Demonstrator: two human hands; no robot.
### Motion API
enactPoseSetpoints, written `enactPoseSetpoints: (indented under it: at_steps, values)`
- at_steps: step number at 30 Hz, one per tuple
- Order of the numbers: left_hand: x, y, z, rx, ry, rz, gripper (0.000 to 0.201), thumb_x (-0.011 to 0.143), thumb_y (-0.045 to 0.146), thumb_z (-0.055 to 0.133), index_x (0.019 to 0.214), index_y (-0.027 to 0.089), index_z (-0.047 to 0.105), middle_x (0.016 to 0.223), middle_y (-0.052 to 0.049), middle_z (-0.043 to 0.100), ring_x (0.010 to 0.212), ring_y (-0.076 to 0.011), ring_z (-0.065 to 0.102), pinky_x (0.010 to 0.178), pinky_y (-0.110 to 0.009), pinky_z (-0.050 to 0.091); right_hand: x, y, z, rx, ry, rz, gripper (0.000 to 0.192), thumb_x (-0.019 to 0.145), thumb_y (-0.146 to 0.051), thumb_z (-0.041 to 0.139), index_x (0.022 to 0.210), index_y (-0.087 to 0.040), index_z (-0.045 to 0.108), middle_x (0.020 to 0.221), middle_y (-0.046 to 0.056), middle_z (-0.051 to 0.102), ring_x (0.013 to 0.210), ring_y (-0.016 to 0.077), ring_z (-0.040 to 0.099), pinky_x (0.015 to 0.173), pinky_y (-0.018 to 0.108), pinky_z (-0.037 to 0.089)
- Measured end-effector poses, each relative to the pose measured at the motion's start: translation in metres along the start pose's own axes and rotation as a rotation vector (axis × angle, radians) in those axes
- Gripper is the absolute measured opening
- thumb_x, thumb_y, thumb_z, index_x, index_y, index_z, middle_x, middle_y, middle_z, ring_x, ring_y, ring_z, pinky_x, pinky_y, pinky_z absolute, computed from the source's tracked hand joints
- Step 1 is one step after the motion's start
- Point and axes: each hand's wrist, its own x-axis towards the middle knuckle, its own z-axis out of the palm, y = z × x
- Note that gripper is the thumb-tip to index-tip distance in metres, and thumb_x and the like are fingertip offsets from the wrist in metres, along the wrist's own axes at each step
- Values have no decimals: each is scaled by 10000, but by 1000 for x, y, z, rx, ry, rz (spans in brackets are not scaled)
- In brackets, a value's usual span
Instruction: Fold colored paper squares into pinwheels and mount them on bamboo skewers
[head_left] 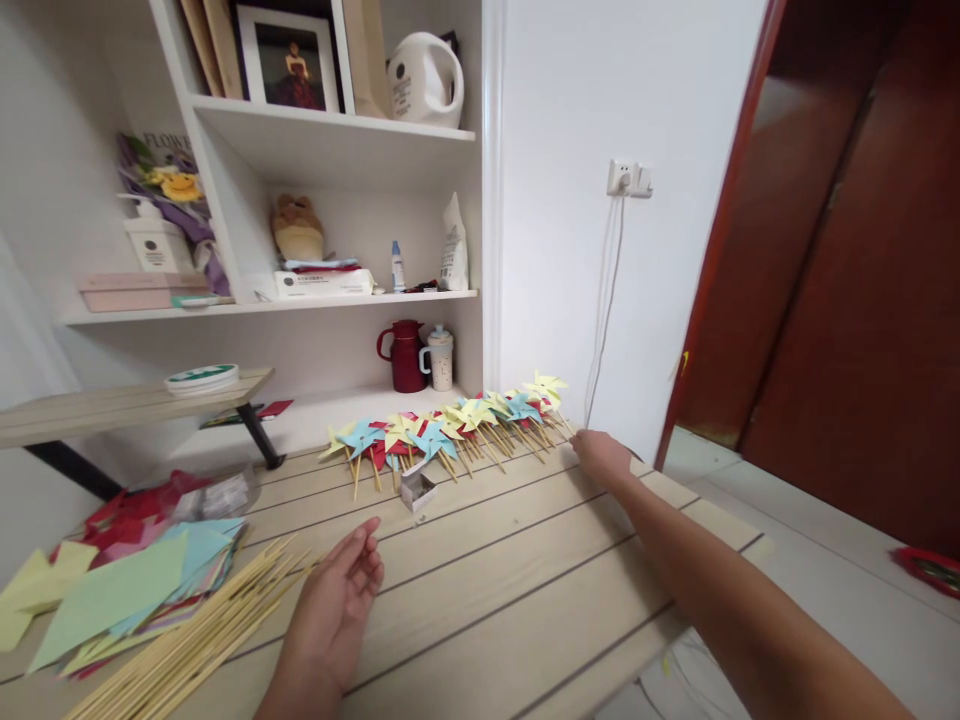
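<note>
My right hand (602,460) is at the far right of the table, its fingertips pinched on the stick of a yellow paper pinwheel (546,388). That pinwheel lies at the right end of a row of yellow, blue and red pinwheels (433,440) with wooden sticks. My left hand (341,585) is palm up over the table, fingers loosely curled and apart, with nothing in it. Beside it on the left lies a bundle of thin wooden sticks (195,635). A small open box (418,488) stands just in front of the pinwheels; its contents are too small to name.
Coloured paper sheets (124,590) and red paper pieces (135,515) lie at the left. A small raised stand (135,400) carries a white dish. Behind the table (480,590) are a red jug (407,357), a cup (441,358) and white shelves (337,120). A cable (611,290) hangs along the wall.
</note>
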Motion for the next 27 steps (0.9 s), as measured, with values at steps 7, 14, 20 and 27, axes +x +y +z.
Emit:
enactPoseSetpoints:
  at_steps: [7,14,20,27]
  values:
    - [1,0,0,-9,-4,0,169,907,46,539,967,65,696,707,-39,612,560,-62,587,530,-160,535,-7,-36,9,5,-45,-79,278,910,-295,478,978,-187,724,1095,151,713,1008,264,677,741,305,476]
    - [-2,1,2,-31,5,-18,169,901,44,548,967,65,702,698,-39,616,548,-64,588,515,-157,526,-6,-50,13,-7,-68,-96,285,904,-330,479,982,-192,716,1131,135,709,1041,284,670,750,323,488]
    - [-3,0,1,-32,-6,-17,163,898,46,554,962,60,703,694,-41,623,550,-62,589,525,-156,533,-8,-53,12,-14,-76,-108,289,904,-327,468,943,-195,722,1111,143,708,1019,285,676,748,344,498]
    - [1,-2,-2,-37,-18,-18,158,895,45,560,961,64,703,701,-42,625,555,-63,590,530,-162,537,-12,-59,13,-4,-81,-140,280,895,-323,473,904,-205,727,1101,120,712,994,261,675,752,330,491]
